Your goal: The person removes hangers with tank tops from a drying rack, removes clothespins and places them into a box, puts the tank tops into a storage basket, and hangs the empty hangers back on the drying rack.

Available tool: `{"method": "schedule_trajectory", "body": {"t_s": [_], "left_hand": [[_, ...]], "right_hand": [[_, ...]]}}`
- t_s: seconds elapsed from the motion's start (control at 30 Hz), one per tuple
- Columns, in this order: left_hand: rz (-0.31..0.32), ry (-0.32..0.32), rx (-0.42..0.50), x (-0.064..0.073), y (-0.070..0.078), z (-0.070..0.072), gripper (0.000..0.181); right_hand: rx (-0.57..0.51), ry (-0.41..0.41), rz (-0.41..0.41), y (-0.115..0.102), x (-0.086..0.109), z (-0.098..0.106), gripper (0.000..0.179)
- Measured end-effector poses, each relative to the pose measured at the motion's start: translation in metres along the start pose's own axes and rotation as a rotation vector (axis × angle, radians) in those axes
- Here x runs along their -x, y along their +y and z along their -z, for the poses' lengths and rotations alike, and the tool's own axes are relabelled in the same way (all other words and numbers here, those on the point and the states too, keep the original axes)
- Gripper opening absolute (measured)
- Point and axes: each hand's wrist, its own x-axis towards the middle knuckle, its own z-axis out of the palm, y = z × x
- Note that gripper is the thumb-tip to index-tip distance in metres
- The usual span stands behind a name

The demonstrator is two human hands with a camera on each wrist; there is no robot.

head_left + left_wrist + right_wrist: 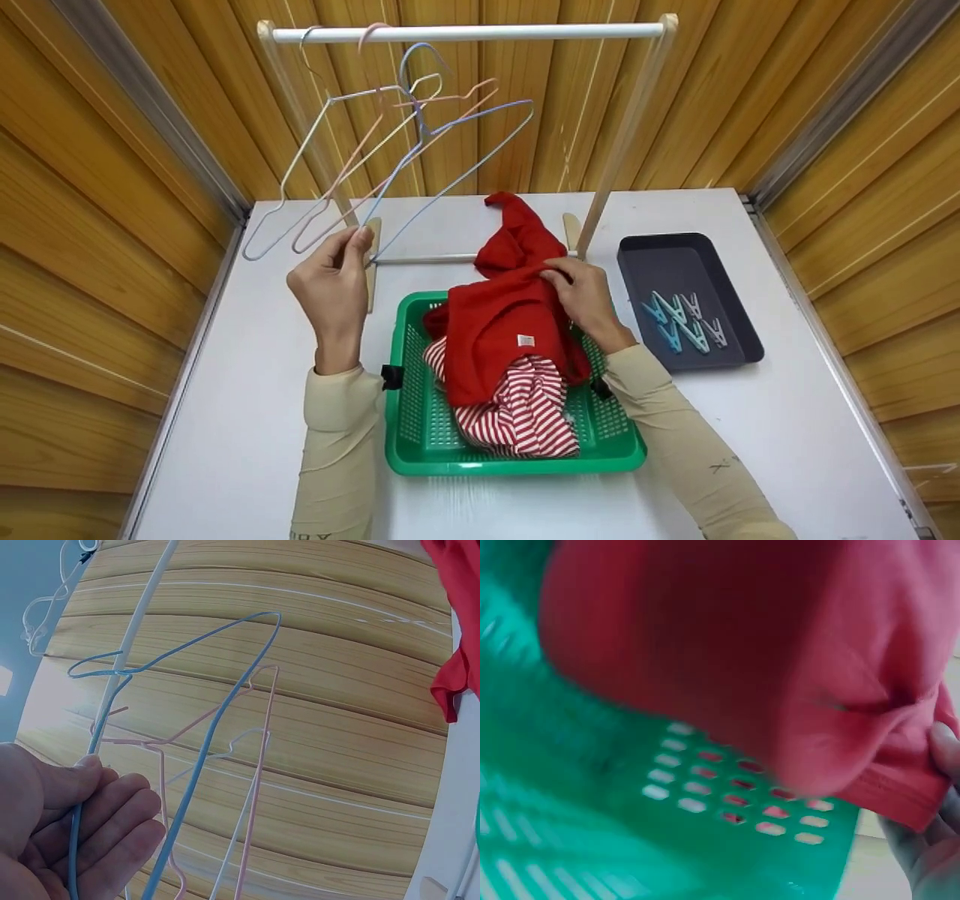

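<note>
My left hand (334, 289) pinches the lower side wire of a blue wire hanger (421, 124) between thumb and fingers. The hanger's hook stands below the rack's top bar in the head view. In the left wrist view the thumb (88, 765) presses the blue wire. Over the basket's far right side, my right hand (589, 300) pinches the edge of a red garment (480, 322) with a small white tag. One red part of it spreads past the basket's far rim. Beneath it lies a red-and-white striped garment (517, 412). The right wrist view shows the fingers at a red hem (907, 802).
Both garments lie over a green perforated basket (517, 468). Behind it stands a rack with a white bar (525, 31); a pink hanger (373, 142) and a white hanger (300, 154) hang from it. On the right, a dark tray (720, 277) holds several clothespins (679, 319).
</note>
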Motion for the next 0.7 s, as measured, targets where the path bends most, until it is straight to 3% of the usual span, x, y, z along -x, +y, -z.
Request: {"method": "schedule_trajectory", "body": {"t_s": [0.2,0.43,0.57,0.7], "left_hand": [[-0.026,0.030,0.030,-0.002,-0.002,-0.002,0.010],[-0.045,0.062,0.060,-0.004,-0.001,-0.002,0.008],[-0.046,0.061,0.058,-0.006,0.001,-0.002,0.011],[-0.040,0.061,0.051,-0.009,0.002,-0.002,0.012]], "right_hand": [[-0.144,0.126,0.019,-0.025,-0.003,0.014,0.014],[-0.273,0.134,0.130,-0.056,0.007,0.032,0.016],[-0.312,0.035,0.223,-0.064,0.016,0.040,0.023],[-0.283,-0.217,0.256,-0.064,0.025,0.042,0.017]]}}
